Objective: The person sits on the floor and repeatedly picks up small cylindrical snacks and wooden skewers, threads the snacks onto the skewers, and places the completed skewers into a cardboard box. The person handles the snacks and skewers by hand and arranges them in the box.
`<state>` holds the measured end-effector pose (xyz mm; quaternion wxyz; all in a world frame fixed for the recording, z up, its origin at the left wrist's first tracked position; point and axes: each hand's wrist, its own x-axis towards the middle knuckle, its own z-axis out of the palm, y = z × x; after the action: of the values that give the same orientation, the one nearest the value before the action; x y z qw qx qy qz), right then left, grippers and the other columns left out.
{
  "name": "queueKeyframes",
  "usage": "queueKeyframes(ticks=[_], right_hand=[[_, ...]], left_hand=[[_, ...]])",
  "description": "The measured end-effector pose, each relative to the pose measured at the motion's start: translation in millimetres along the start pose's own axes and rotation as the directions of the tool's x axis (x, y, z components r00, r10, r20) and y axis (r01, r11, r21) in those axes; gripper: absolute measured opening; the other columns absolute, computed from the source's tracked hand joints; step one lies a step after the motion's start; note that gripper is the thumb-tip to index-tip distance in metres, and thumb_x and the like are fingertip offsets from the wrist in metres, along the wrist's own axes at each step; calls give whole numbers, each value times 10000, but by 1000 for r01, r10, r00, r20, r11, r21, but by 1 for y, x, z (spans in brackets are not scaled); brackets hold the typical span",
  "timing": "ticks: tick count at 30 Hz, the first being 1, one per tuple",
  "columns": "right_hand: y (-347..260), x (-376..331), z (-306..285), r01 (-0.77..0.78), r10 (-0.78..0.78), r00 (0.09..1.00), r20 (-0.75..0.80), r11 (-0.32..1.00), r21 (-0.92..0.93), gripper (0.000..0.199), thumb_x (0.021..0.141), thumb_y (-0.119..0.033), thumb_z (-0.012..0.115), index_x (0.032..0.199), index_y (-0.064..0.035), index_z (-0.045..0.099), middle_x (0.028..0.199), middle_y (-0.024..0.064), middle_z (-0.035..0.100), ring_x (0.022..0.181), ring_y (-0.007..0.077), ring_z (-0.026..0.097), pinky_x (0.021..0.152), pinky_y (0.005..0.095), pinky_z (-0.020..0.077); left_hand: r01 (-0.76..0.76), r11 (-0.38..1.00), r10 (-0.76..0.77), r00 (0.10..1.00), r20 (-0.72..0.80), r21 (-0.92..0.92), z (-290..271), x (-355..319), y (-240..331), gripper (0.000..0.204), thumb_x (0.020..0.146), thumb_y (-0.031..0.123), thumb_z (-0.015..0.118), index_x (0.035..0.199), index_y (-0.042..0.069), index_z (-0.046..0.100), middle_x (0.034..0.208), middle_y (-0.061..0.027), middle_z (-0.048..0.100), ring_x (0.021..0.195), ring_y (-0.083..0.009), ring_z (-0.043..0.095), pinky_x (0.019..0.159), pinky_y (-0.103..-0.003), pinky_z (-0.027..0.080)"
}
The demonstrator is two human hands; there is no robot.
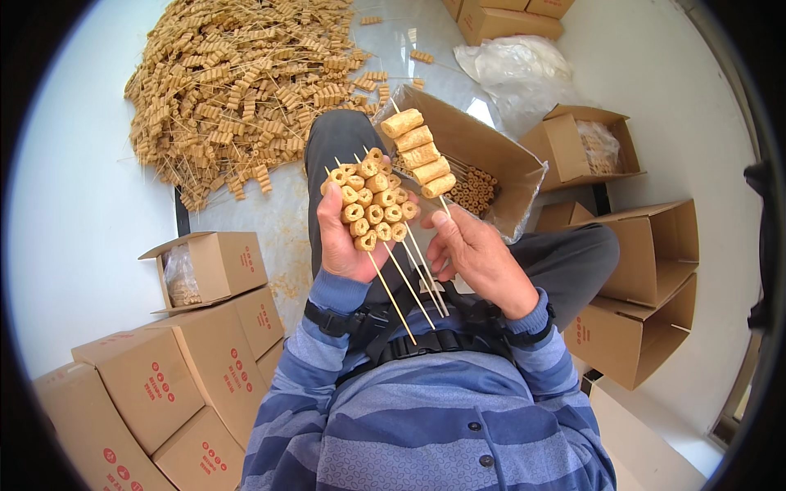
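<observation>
Skewers of hollow tan rolls (pixel 375 198) are held in a bunch above the lap (pixel 352 131), with the left grip (pixel 342 250) closed around the rolls and the sticks poking out below. A single skewer (pixel 420 154) with five rolls is held just beside the bunch. Its bare stick is pinched under the last roll by the thumb and fingers of the right grip (pixel 475 252).

By their look, the rolls should be light, dry and a bit crisp. They could be cracked or crushed if squeezed hard. The thin sticks look stiff but could be snapped if bent. One skewer is best held by its bare stick, close under the rolls. A bunch is best cupped softly from the sides.

In front, more rolls are packed with their round ends up inside a big cardboard box (pixel 514 159) lined with clear plastic. Tan pieces in a clear bag can be seen in a small box on the left (pixel 228 263) and in a flap-top box on the right (pixel 557 147). On the left, closed boxes (pixel 147 380) are stacked, so what is inside cannot be told. A large pile of skewers (pixel 237 90) is heaped on the floor (pixel 286 225).
</observation>
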<state>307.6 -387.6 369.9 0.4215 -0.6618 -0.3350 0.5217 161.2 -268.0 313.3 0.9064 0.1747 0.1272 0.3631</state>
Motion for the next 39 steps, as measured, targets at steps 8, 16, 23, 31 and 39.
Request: queueKeyframes(ticks=[8, 16, 23, 31, 39], right_hand=[[13, 1, 5, 89, -210, 960, -184, 855, -511, 312, 1057, -315, 474, 926, -35, 519, 666, 250, 600, 690, 480, 605, 628, 544, 462], [6, -3, 10, 77, -86, 996, -18, 954, -290, 360, 1073, -329, 445, 957, -10, 567, 735, 255, 620, 710, 459, 611, 650, 515, 462], [6, -3, 8, 36, -22, 997, 70, 977, -212, 385, 1079, -331, 428, 986, 1, 598, 762, 258, 622, 722, 438, 617, 672, 484, 472], [-1, -6, 4, 116, -151, 987, -47, 897, -426, 401, 1053, -362, 479, 1202, -8, 591, 971, 273, 666, 936, 434, 650, 809, 487, 505], [-33, 3, 34, 457, -668, 744, 10, 497, -738, 777, 912, -398, 671, 1498, 7, 361, 1513, 266, 373, 1393, 429, 375, 1145, 499, 308]], left_hand=[[-48, 995, 42, 997, -72, -88, 4, 2, 7, 885, 901, 677, 559, 1451, 0, 412, 1251, -139, 601, 1138, -341, 586, 969, -508, 500], [-115, 992, 110, 988, -105, -49, 4, 1, 2, 822, 908, 652, 570, 1444, 43, 441, 1403, -152, 544, 1253, -339, 555, 1028, -518, 464], [14, 997, -14, 1000, -4, -78, 10, -1, 1, 944, 875, 730, 538, 1492, 33, 375, 1407, -221, 517, 1290, -415, 516, 1078, -579, 428], [-4, 1000, 4, 999, 33, 9, 3, 0, 3, 989, 870, 745, 530, 1499, 3, 350, 1420, -236, 504, 1283, -444, 521, 1072, -580, 435], [-73, 980, 71, 997, 17, 186, 15, -7, -6, 802, 982, 610, 456, 1507, 14, 349, 1484, -144, 477, 1341, -264, 499, 1138, -397, 388]])
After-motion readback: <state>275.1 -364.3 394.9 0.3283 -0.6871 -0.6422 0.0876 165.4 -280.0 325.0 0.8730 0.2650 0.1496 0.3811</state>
